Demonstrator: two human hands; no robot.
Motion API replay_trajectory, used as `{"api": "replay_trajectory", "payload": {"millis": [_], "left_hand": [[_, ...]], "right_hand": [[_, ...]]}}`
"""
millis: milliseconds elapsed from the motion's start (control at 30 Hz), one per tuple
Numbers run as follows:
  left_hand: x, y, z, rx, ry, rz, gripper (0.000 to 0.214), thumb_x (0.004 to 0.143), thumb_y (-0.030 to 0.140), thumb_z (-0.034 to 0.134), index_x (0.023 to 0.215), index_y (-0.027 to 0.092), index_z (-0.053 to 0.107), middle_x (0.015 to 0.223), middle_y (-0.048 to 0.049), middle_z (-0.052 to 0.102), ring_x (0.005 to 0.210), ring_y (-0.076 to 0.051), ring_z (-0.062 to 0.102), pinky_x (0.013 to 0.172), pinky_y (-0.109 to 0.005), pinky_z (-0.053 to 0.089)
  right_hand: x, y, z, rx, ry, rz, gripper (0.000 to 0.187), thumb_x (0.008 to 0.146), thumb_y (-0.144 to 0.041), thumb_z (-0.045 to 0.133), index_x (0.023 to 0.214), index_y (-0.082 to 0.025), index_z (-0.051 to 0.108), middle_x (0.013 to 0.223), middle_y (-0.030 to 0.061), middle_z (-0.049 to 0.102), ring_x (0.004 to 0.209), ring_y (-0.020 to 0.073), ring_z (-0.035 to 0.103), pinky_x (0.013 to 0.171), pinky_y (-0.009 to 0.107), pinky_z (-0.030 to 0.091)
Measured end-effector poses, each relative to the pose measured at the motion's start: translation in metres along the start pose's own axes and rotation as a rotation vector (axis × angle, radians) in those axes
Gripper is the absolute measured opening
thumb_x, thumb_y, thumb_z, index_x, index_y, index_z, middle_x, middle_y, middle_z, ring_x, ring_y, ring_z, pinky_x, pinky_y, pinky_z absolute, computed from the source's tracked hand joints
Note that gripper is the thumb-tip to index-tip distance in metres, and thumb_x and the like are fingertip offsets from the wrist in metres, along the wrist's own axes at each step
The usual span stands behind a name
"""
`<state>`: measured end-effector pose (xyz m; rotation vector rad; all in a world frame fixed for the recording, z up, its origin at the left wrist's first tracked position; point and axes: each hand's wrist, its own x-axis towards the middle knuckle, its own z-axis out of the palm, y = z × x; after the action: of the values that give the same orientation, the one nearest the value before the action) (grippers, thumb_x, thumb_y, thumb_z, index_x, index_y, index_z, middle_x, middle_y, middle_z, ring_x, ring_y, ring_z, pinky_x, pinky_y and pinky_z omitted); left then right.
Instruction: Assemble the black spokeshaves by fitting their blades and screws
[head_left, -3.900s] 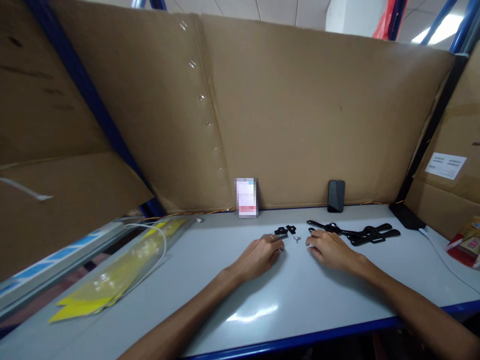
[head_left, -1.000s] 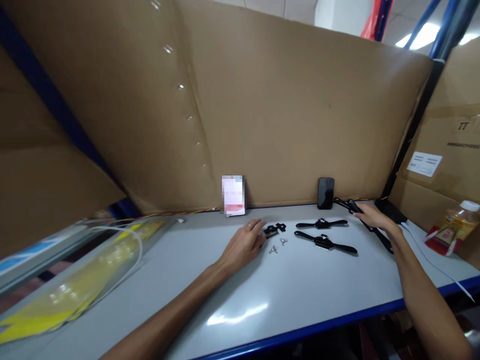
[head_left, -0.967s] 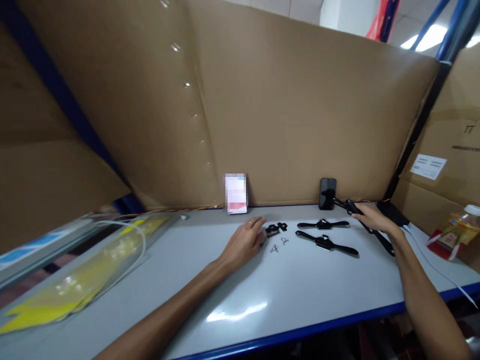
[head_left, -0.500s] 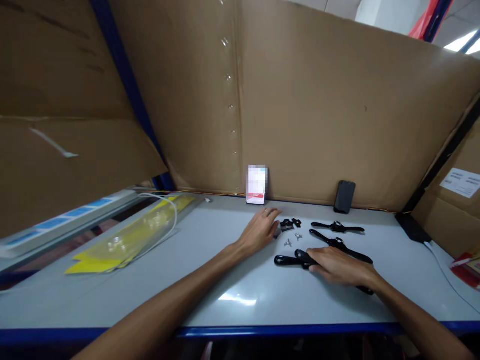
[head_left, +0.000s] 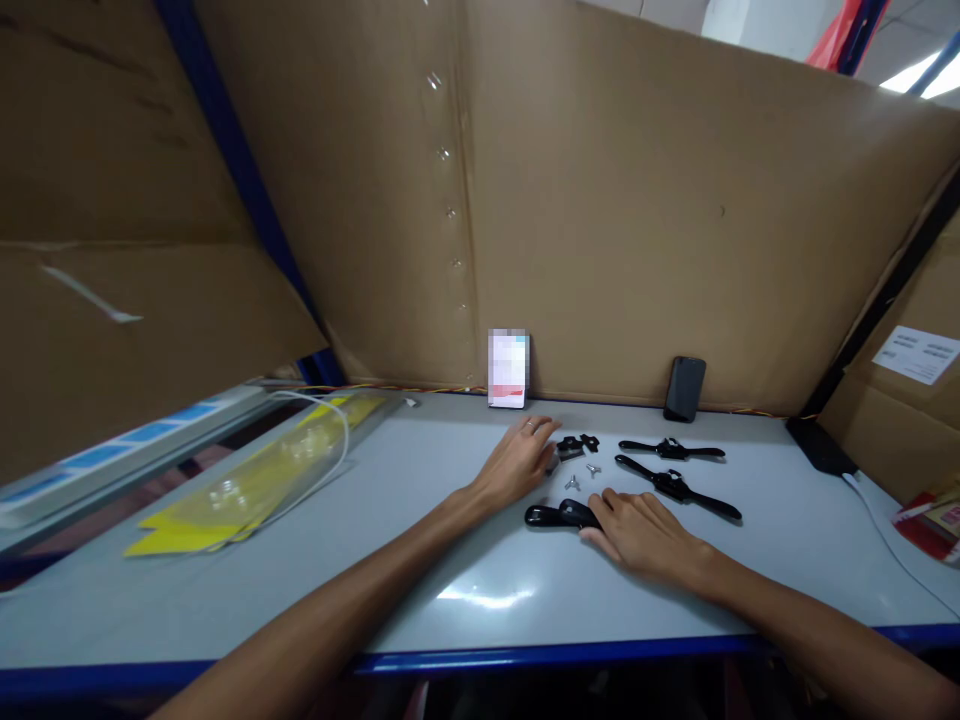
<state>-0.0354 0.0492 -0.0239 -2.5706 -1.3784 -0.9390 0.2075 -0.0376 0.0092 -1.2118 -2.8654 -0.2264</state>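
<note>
My right hand is closed over two black spokeshaves, which lie side by side near the front of the table. Their left handle ends stick out past my fingers; the rest is hidden under the hand. My left hand rests on the table with fingers apart, its fingertips beside small dark metal pieces that they partly cover. Black cap plates lie just right of it. Two silver thumbscrews sit between my hands. Two more spokeshaves, one farther back and one nearer, lie to the right.
A lit phone and a dark phone lean on the cardboard wall. At left are a plastic bag with yellow backing, a white cable and a power strip. A black box stands at the right.
My right hand has shifted left with the spokeshave, now lying alongside the other front one, which also sits farther left. My left hand has stayed by the small parts.
</note>
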Motion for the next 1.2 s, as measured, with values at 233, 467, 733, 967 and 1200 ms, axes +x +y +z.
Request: {"api": "replay_trajectory", "payload": {"millis": [233, 467, 733, 967, 1200], "left_hand": [[-0.001, 0.002, 0.000, 0.017, -0.019, -0.005, 0.036, 0.100, 0.017, 0.045, 0.134, 0.014, 0.056, 0.132, -0.0165, 0.060, 0.121, -0.030, 0.057, 0.105, -0.049, 0.050], [-0.001, 0.002, 0.000, 0.007, -0.018, -0.011, 0.037, 0.098, 0.016, 0.046, 0.134, 0.017, 0.057, 0.132, -0.0151, 0.060, 0.123, -0.030, 0.056, 0.105, -0.051, 0.049], [-0.001, 0.001, 0.001, -0.015, -0.017, -0.009, 0.038, 0.097, 0.017, 0.047, 0.134, 0.018, 0.058, 0.132, -0.0152, 0.060, 0.121, -0.030, 0.057, 0.105, -0.050, 0.050], [-0.001, 0.000, 0.002, -0.010, -0.015, -0.013, 0.038, 0.097, 0.016, 0.047, 0.134, 0.016, 0.058, 0.133, -0.0165, 0.060, 0.122, -0.031, 0.057, 0.105, -0.052, 0.049], [-0.001, 0.002, -0.001, 0.004, -0.028, -0.008, 0.039, 0.097, 0.015, 0.047, 0.135, 0.016, 0.057, 0.133, -0.0167, 0.060, 0.122, -0.031, 0.057, 0.105, -0.051, 0.049]], "right_hand": [[-0.003, 0.003, 0.007, 0.011, 0.058, -0.010, 0.035, 0.106, -0.048, 0.045, 0.113, -0.016, 0.060, 0.106, 0.0114, 0.069, 0.089, 0.0264, 0.067, 0.069, 0.034, 0.048], [-0.004, 0.004, 0.011, 0.041, 0.158, -0.035, 0.026, 0.104, -0.042, 0.052, 0.106, -0.018, 0.062, 0.104, 0.0103, 0.066, 0.096, 0.0255, 0.062, 0.081, 0.039, 0.050], [-0.001, 0.001, 0.012, -0.041, 0.292, -0.138, 0.019, 0.102, -0.032, 0.057, 0.099, -0.014, 0.063, 0.100, 0.0117, 0.065, 0.099, 0.0267, 0.059, 0.086, 0.041, 0.050], [0.001, 0.001, 0.020, -0.150, 0.357, -0.162, 0.019, 0.100, -0.030, 0.060, 0.097, -0.012, 0.064, 0.096, 0.0113, 0.065, 0.093, 0.0260, 0.059, 0.080, 0.039, 0.050], [-0.001, 0.001, 0.024, -0.245, 0.423, -0.201, 0.017, 0.101, -0.027, 0.059, 0.100, -0.011, 0.064, 0.094, 0.0120, 0.065, 0.091, 0.0274, 0.059, 0.078, 0.039, 0.047]]}}
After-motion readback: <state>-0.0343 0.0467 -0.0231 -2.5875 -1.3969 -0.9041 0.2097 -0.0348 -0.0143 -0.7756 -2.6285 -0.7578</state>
